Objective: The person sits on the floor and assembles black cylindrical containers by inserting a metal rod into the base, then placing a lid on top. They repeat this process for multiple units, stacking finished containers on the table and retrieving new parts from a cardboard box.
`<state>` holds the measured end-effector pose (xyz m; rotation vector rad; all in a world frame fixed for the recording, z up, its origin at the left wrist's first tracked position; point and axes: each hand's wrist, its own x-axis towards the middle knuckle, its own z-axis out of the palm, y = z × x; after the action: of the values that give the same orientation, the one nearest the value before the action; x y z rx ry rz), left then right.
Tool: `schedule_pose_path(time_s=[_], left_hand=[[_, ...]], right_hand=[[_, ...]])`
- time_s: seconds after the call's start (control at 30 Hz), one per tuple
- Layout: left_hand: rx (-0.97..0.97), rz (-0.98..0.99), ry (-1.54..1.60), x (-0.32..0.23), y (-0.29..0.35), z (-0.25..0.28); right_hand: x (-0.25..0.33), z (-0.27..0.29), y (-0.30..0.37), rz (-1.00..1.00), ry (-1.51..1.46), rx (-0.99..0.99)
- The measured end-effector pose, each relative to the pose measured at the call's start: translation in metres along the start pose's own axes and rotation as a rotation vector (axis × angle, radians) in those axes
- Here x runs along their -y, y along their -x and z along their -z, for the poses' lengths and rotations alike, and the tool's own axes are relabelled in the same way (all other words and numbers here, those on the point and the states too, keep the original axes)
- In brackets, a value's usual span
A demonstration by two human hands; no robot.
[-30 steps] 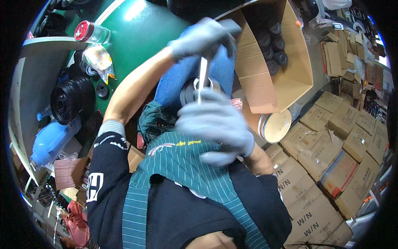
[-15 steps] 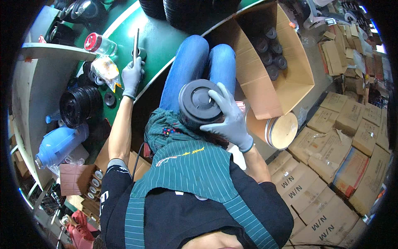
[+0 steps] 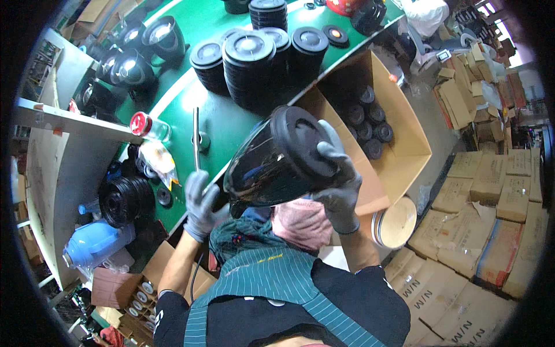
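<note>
A dark, glossy pot point(image 3: 254, 170) with a black round lid point(image 3: 303, 144) lies tilted over my lap, lid to the right. My right hand point(image 3: 341, 191), in a grey glove, grips it at the lid end, fingers over the lid. My left hand point(image 3: 202, 208), also gloved, hovers beside the pot's left end with its fingers apart. Whether it touches the pot, I cannot tell. Just beyond its fingertips a slim metal rod point(image 3: 196, 130) lies on the green table point(image 3: 173, 107), beside a small round dark piece point(image 3: 202, 140).
Stacks of black lids point(image 3: 248, 49) and several dark pots point(image 3: 165, 37) stand on the table. A red-capped jar point(image 3: 150, 126) is at left. To the right, an open carton point(image 3: 410, 150) holds black round parts. Pink cloth point(image 3: 300, 222) covers my lap; closed cartons point(image 3: 457, 220) stand at right.
My view has shifted toward the table's far side. The pot has tipped from lid-up to sideways. My left hand has let go of the rod and come back toward the pot.
</note>
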<state>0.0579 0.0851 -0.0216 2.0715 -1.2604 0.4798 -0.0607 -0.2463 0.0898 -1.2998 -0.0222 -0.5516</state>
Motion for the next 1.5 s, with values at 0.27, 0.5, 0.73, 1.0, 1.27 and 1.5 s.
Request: schedule_pose_path(time_s=[0.27,0.5,0.73,1.0,1.27,1.5], left_hand=[[0.075,0.269,0.083,-0.011,0.009,-0.041],[0.189,0.488,0.536,-0.022,0.043,-0.046],[-0.238,0.318,0.026,0.005,-0.144,0.057],[-0.172,0.043,-0.322,0.254,-0.388,-0.008],[-0.047,0.282,-0.463,0.352,-0.422,-0.121],[0.017,0.521,-0.863,0.337,-0.313,-0.044]], right_hand=[[-0.007,-0.021,-0.032,0.301,0.282,0.112],[-0.012,-0.037,-0.013,-0.352,-0.263,-0.157],[-0.041,-0.034,-0.043,-0.468,-0.489,0.038],[-0.087,0.002,-0.006,-0.463,-0.044,0.111],[-0.086,0.012,-0.014,-0.575,0.242,0.077],[-0.105,0.013,-0.023,-0.498,0.111,0.124]])
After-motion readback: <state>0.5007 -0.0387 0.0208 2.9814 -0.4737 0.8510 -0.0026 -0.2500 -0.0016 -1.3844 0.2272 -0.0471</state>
